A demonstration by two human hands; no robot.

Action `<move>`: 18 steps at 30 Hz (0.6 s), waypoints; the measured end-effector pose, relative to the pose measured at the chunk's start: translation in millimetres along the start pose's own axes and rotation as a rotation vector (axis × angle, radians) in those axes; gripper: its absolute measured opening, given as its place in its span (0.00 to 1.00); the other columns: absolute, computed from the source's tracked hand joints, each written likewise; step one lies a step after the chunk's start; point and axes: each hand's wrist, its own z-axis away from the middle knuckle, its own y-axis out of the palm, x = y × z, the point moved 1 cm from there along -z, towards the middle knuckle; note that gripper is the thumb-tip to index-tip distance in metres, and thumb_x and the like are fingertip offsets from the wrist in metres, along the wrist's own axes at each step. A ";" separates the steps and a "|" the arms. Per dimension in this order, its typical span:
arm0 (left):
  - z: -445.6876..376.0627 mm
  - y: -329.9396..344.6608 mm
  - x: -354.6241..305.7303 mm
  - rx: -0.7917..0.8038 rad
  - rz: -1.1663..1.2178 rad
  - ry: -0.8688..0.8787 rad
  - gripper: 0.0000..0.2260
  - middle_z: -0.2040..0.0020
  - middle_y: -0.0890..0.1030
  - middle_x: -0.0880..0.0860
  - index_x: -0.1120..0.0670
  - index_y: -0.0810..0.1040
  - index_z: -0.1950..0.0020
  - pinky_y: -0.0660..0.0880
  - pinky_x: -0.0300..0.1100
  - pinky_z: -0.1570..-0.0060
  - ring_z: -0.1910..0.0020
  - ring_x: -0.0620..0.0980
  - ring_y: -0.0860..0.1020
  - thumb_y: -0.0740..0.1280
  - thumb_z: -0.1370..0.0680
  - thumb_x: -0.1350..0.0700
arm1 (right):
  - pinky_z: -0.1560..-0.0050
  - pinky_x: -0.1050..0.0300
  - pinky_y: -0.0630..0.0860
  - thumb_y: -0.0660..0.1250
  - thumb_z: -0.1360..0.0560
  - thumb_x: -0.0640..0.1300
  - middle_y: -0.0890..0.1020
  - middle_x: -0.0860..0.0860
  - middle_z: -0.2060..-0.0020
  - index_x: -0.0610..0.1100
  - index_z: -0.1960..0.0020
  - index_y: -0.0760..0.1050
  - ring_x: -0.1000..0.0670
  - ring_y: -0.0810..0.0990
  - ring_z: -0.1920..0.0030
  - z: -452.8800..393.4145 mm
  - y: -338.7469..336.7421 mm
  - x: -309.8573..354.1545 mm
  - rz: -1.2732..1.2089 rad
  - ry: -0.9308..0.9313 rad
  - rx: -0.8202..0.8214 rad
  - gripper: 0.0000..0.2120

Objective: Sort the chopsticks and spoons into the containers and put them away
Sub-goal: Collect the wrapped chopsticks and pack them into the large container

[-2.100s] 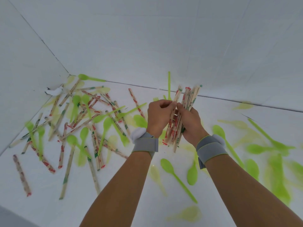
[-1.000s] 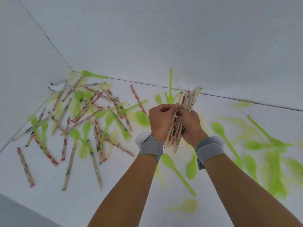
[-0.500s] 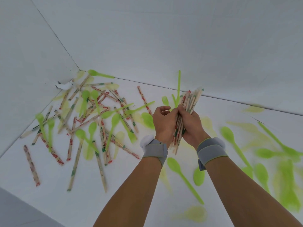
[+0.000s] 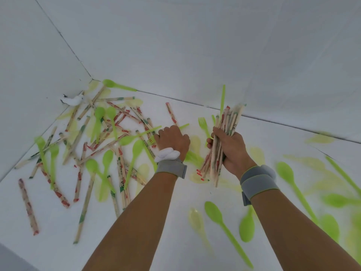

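My right hand [image 4: 233,151] grips a bundle of paper-wrapped chopsticks [image 4: 229,120], held upright and tilted right above the white surface. My left hand [image 4: 172,139] is apart from the bundle, lowered at the right edge of a scattered pile of wrapped chopsticks [image 4: 119,132] mixed with green spoons [image 4: 134,151]. Its fingertips reach down among a chopstick and a green fork [image 4: 151,141]; they are hidden behind the hand. More green spoons [image 4: 214,212] lie near me and to the right. No containers are in view.
The white surface [image 4: 175,218] is closed in by a white wall on the left [image 4: 29,75] and one at the back [image 4: 214,45]. A small white object [image 4: 73,99] sits in the far-left corner. A green fork [image 4: 203,124] lies between my hands.
My left hand has let go of the bundle and moved left and down to the pile. The right hand now holds the bundle alone.
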 end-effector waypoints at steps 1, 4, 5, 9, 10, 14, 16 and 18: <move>-1.2 2.1 2.2 0.001 -0.009 0.015 0.11 0.60 0.80 0.53 0.54 0.79 0.59 0.65 0.51 0.48 0.56 0.58 0.77 0.64 0.26 0.47 | 0.60 0.54 0.80 0.67 0.19 0.38 0.79 0.46 0.62 0.38 0.50 0.75 0.48 0.81 0.65 -0.1 -0.4 -0.9 0.003 -0.002 0.008 0.03; -0.7 0.5 2.6 -0.019 0.056 0.033 0.07 0.57 0.81 0.53 0.54 0.79 0.55 0.56 0.46 0.52 0.54 0.57 0.78 0.65 0.24 0.51 | 0.59 0.53 0.80 0.64 0.18 0.36 0.83 0.46 0.61 0.39 0.44 0.75 0.47 0.81 0.65 1.6 0.6 -1.6 -0.025 0.000 0.028 0.04; -0.1 -1.7 1.9 -0.031 0.095 0.024 0.07 0.56 0.82 0.53 0.54 0.80 0.52 0.53 0.45 0.54 0.52 0.57 0.79 0.65 0.24 0.53 | 0.59 0.53 0.80 0.63 0.18 0.36 0.82 0.46 0.62 0.38 0.44 0.74 0.47 0.81 0.65 2.1 1.7 -1.4 -0.032 -0.002 0.031 0.04; 5.0 -16.9 -6.5 -0.083 0.296 -0.061 0.08 0.51 0.84 0.51 0.52 0.81 0.48 0.57 0.43 0.49 0.49 0.55 0.80 0.67 0.25 0.55 | 0.62 0.53 0.79 0.63 0.18 0.36 0.77 0.47 0.65 0.40 0.46 0.72 0.47 0.78 0.68 5.2 5.5 0.0 -0.019 -0.019 0.034 0.01; 7.1 -22.6 -9.3 -0.095 0.373 -0.089 0.07 0.52 0.85 0.49 0.51 0.82 0.49 0.63 0.44 0.44 0.50 0.54 0.80 0.68 0.26 0.55 | 0.63 0.53 0.79 0.63 0.18 0.37 0.76 0.47 0.66 0.40 0.45 0.72 0.48 0.77 0.69 6.2 6.3 0.1 -0.010 -0.018 0.031 0.02; 25.7 -47.1 -15.7 -0.062 0.851 -0.141 0.08 0.60 0.84 0.48 0.54 0.83 0.48 0.77 0.42 0.57 0.64 0.45 0.81 0.70 0.26 0.60 | 0.67 0.54 0.75 0.66 0.18 0.41 0.73 0.49 0.69 0.41 0.42 0.72 0.50 0.72 0.71 12.0 10.1 2.0 0.018 -0.009 0.016 0.07; 41.2 -56.1 -16.5 -0.008 0.995 -0.105 0.09 0.62 0.84 0.50 0.55 0.82 0.47 0.75 0.35 0.67 0.70 0.41 0.79 0.70 0.26 0.62 | 0.68 0.55 0.74 0.67 0.18 0.43 0.72 0.49 0.69 0.41 0.42 0.73 0.50 0.71 0.72 16.3 12.7 3.8 0.021 -0.006 0.024 0.08; 58.3 -61.5 -14.9 0.038 1.039 -0.055 0.10 0.61 0.85 0.52 0.54 0.81 0.45 0.74 0.31 0.69 0.69 0.40 0.79 0.70 0.25 0.62 | 0.68 0.55 0.74 0.68 0.18 0.44 0.72 0.49 0.69 0.41 0.43 0.74 0.51 0.70 0.73 22.4 15.5 5.3 0.020 -0.009 0.025 0.08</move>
